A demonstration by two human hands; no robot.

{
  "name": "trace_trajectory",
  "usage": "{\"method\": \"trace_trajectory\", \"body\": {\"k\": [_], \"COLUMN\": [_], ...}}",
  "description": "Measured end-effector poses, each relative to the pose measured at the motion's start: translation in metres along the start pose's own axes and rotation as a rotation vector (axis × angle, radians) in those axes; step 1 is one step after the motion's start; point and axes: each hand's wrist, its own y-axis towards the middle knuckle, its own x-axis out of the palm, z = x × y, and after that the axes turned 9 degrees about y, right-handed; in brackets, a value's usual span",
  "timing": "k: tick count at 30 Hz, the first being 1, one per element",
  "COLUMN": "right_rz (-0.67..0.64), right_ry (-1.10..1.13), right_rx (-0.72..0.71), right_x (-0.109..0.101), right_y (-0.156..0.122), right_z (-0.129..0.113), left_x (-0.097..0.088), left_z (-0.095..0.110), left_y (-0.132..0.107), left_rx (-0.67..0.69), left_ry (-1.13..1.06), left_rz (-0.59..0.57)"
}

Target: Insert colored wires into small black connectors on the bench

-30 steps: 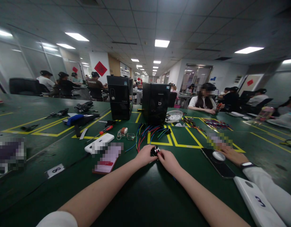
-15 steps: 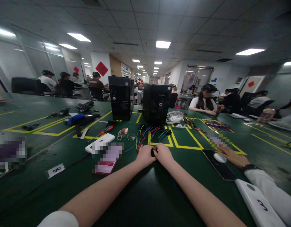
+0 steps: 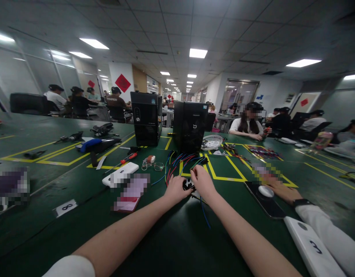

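Observation:
In the middle of the table, my left hand is closed on the near side of a small black-and-silver part, its kind too small to tell. My right hand is at the part's right side with its fingers pinched together; what is between them is too small to make out. A thin blue wire trails on the table below my right wrist. Just beyond both hands spreads a bundle of red, blue, green and yellow wires.
Two black computer towers stand beyond the wires. Left lie a white numbered power bank, a phone, glasses and a red screwdriver. At right, another person's hand rests beside a dark phone. A white basket sits further back.
My right hand has lifted slightly up and to the right, away from my left. More of the black-and-silver part and of the blue wire now shows.

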Motion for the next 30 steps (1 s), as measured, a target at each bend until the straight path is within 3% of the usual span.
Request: {"method": "trace_trajectory", "body": {"k": [4,8,18,25,30], "right_rz": [-0.236,-0.408,-0.661,-0.572,-0.434], "right_ry": [-0.077,-0.165,-0.351,-0.371,-0.216], "right_rx": [0.162,0.259,0.347,0.540,0.386], "right_x": [-0.017,-0.016,-0.013,-0.006,-0.008], "right_y": [-0.007,-0.020,-0.042,-0.027,-0.025], "right_z": [0.016,0.026,0.011,0.041,0.032], "left_x": [-0.008,-0.020,-0.029,-0.027,-0.027], "left_z": [-0.004,-0.005,-0.006,-0.004,-0.002], "left_y": [0.002,-0.003,-0.034,-0.033,-0.034], "left_rx": [0.012,-0.004,0.094,0.161,0.166], "left_ry": [-0.022,-0.006,0.022,-0.033,-0.016], "left_rz": [0.013,0.000,-0.054,-0.085,-0.112]}}
